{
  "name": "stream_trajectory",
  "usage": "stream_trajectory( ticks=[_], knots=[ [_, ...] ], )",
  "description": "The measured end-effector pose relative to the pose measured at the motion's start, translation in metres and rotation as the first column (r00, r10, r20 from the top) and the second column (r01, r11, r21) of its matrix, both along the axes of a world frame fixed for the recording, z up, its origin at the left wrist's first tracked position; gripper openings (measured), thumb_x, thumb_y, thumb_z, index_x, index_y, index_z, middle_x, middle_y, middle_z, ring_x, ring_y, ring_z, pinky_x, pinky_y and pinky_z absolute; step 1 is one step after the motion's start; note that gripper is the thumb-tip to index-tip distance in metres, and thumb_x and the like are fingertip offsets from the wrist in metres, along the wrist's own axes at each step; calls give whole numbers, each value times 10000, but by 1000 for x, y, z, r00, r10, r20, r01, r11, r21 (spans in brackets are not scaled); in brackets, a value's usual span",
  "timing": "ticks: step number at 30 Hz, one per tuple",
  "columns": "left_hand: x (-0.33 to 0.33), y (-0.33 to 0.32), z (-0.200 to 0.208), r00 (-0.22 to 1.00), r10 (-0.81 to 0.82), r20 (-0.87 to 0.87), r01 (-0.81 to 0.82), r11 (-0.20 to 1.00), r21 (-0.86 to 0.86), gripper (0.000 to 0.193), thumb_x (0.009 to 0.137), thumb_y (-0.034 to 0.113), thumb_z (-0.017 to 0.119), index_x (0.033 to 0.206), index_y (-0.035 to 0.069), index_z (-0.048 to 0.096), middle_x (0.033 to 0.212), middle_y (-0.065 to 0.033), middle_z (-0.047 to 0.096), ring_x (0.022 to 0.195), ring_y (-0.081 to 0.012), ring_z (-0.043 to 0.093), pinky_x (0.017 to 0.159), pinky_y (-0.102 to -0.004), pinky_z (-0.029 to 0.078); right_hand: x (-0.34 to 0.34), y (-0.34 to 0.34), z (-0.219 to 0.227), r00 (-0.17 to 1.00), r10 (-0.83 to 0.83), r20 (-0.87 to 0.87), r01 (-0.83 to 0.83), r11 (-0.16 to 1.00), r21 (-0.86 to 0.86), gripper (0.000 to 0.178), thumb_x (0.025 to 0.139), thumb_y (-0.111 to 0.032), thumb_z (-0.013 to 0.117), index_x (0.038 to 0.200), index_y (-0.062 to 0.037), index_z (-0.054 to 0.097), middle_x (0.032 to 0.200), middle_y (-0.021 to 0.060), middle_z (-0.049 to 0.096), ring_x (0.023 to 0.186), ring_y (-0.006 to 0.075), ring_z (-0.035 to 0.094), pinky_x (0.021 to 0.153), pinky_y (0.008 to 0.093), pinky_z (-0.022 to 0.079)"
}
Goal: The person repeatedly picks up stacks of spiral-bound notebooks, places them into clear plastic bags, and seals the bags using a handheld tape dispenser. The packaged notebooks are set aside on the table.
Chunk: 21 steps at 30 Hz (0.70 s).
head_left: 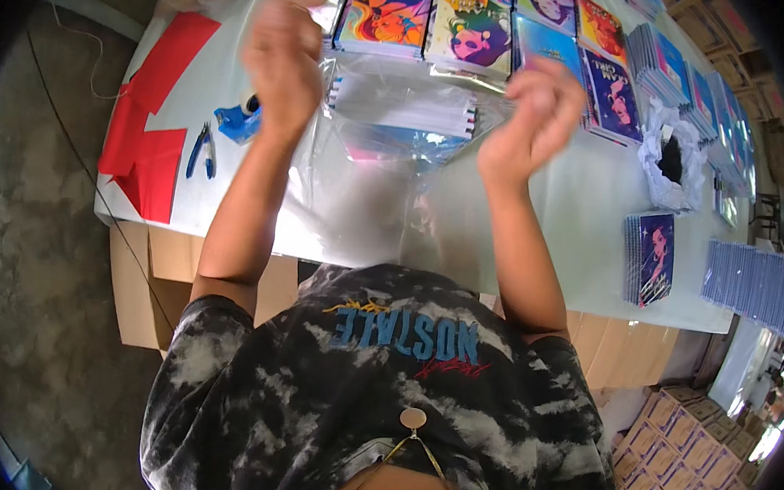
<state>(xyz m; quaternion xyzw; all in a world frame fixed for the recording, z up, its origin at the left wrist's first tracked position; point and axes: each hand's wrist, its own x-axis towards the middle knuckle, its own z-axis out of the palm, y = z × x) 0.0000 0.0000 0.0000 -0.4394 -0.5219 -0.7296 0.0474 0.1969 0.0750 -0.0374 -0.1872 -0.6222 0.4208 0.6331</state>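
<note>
Between my hands, a clear plastic bag [387,194] lies over a stack of spiral-bound notebooks [403,108], white on top with blue and pink below. My left hand [281,70] is raised beside the stack's left end; motion smears its fingers, so any grip is unclear. On the other side, my right hand [535,118] hovers with fingers curled in, near the plastic's right edge. Whatever it may pinch is too blurred to make out. Rows of colourful illustrated notebooks [387,14] stand just beyond the bag.
To the left lie red sheets [161,75], blue-handled pliers [201,152] and a blue tape dispenser [239,121]. On the right are a crumpled white plastic bag [673,166], a small notebook stack [651,256] and blue spiral-bound stacks [748,282]. Cardboard boxes [683,461] are piled beyond the table.
</note>
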Motion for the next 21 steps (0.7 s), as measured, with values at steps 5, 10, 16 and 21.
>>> stream_trajectory(
  ticks=[5, 10, 16, 21],
  knots=[
    [-33, -13, -24, 978, -74, 194, 68, 997, 34, 737, 917, 617, 252, 1162, -35, 492, 888, -84, 572, 796, -186, 538, 722, -298, 421, 17, -61, -38, 794, 92, 600, -515, 627, 585, 374, 900, -303, 506, 1173, -48, 534, 1142, 120, 577, 1036, 278, 557, 904, 402, 402],
    [19, -42, -103, 911, -367, 186, 411, 829, -380, 669, 924, 327, 478, 1410, -37, 196, 1397, -206, 353, 1332, -277, 277, 1088, -361, 196, -12, -46, -34, 584, -204, 786, -389, 779, 491, 464, 874, -305, 532, 1248, -33, 498, 1296, 153, 491, 1230, 317, 431, 1050, 458, 277],
    [59, -43, -92, 998, 66, 10, -53, 877, -478, 252, 860, 169, 606, 1089, 70, 640, 1246, -167, 534, 1213, -364, 440, 1015, -415, 338, -45, -1, -27, 463, -280, 841, -220, 883, 415, 462, 884, -245, 517, 1258, 19, 461, 1326, 215, 440, 1237, 321, 426, 1056, 441, 279],
    [68, -35, -82, 803, 38, -595, -394, 782, -482, 269, 818, 188, 635, 1072, 101, 652, 1225, -67, 570, 1154, -256, 505, 1022, -433, 304, -33, -9, -34, 914, -383, 137, 262, 812, 521, 515, 856, -170, 542, 1295, 52, 391, 1304, 199, 448, 1180, 371, 425, 1013, 482, 283]
  ],
)
